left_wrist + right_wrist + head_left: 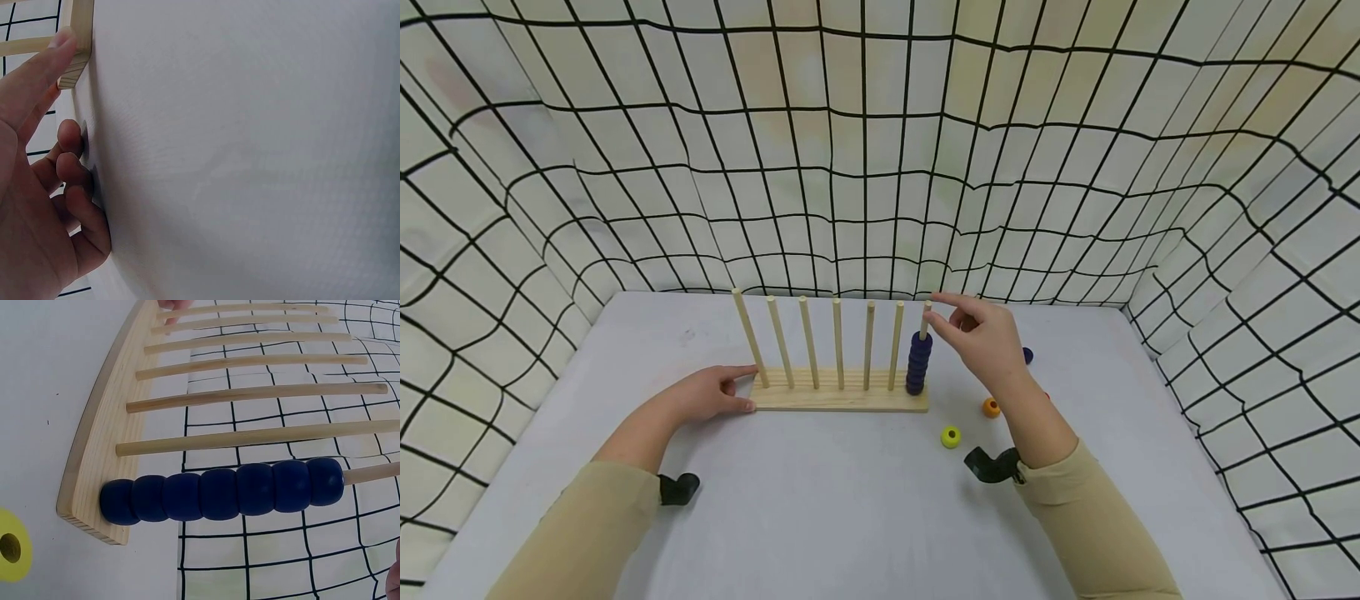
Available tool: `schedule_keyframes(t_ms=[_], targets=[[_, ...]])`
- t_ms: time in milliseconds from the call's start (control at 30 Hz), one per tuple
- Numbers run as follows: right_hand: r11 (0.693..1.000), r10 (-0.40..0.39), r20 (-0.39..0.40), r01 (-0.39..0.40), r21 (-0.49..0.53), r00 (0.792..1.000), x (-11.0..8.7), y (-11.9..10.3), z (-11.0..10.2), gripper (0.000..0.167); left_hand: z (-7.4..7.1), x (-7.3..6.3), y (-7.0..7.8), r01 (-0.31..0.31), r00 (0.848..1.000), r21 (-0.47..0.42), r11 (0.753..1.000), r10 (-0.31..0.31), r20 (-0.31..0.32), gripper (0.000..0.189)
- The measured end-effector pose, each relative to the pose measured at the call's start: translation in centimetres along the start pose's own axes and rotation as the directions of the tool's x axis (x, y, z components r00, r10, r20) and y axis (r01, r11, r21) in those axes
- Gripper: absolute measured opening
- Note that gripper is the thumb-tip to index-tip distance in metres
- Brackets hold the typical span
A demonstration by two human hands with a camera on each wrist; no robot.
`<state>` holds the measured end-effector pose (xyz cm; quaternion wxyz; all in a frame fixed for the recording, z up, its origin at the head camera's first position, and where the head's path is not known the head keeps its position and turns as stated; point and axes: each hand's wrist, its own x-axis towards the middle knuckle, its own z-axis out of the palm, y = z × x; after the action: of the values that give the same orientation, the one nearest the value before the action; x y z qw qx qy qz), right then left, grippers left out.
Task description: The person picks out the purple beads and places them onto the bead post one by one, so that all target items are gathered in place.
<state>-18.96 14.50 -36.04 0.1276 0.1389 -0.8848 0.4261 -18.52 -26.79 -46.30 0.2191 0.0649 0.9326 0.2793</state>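
Observation:
A wooden bead stand has a long base (842, 401) with several upright pegs. My left hand (711, 392) grips the base's left end between thumb and index finger; its other fingers are curled beside the table in the left wrist view. Several dark blue beads (220, 494) are stacked on the rightmost peg (370, 473), with the bare peg tip showing above them. Around that tip, my right hand (985, 337) has its thumb and index finger spread apart, with no bead between them. In the right wrist view, only a bit of this hand shows at the right edge.
Right of the stand lie a yellow bead (951, 437), an orange bead (991, 407) and a loose blue bead (1027, 356). A red bit peeks out behind the right forearm. Black netting (865, 175) over pale walls surrounds the white table (820, 508) at the back and sides.

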Motion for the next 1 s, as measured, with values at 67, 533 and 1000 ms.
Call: schedule_keyframes(t_ms=[67,533,1000], targets=[[1.000,0.002,0.002,-0.002,0.000,1.000,0.0,0.1,0.0,0.037,0.0,0.0,0.0,0.000,1.000,0.003,1.000,0.000,0.001,0.077],[1.000,0.016,0.000,-0.016,-0.011,1.000,-0.1,0.7,-0.5,0.036,0.0,0.0,0.1,-0.004,1.000,0.008,1.000,0.004,-0.003,0.076],[0.999,0.026,0.016,-0.025,-0.041,1.000,-0.1,2.0,-1.1,0.039,-0.1,-0.2,0.3,-0.002,1.000,0.008,1.000,0.002,0.000,0.076]])
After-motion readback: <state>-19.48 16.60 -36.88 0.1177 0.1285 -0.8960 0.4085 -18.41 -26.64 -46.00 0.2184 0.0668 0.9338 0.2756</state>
